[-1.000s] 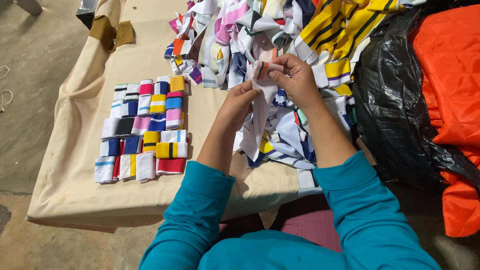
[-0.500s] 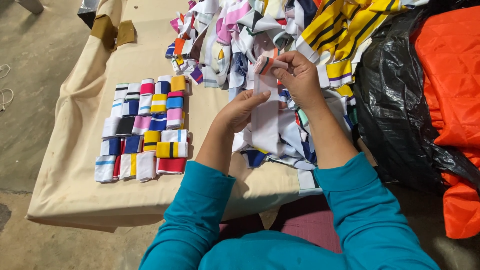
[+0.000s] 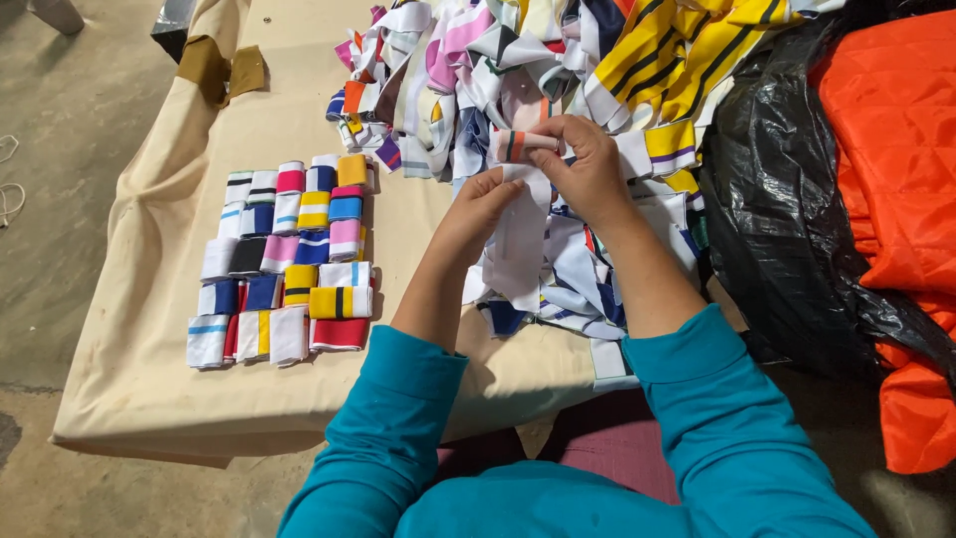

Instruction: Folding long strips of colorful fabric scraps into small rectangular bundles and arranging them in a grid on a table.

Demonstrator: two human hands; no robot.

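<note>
Both hands worked one white fabric strip (image 3: pixel 520 234): the right hand (image 3: pixel 590 167) kept a closed grip on its rolled top end, which showed orange and dark stripes, while the left hand (image 3: pixel 486 202) pinched the strip just below, fingers shut on the cloth. Beneath the grip the strip hung down onto a heap of loose coloured strips (image 3: pixel 558 70). Well to the left of the grip, neat rows of folded pieces (image 3: pixel 289 259) lay on the cloth-covered bench (image 3: pixel 129 329). Right of the grip sat a black plastic bag (image 3: pixel 787 219) and orange quilted fabric (image 3: pixel 896 169).

Folded bands (image 3: pixel 289 264) lined up in rows, tan cloth (image 3: pixel 129 369), black bag (image 3: pixel 787 219), orange quilting (image 3: pixel 896 149), concrete floor (image 3: pixel 60 110)
</note>
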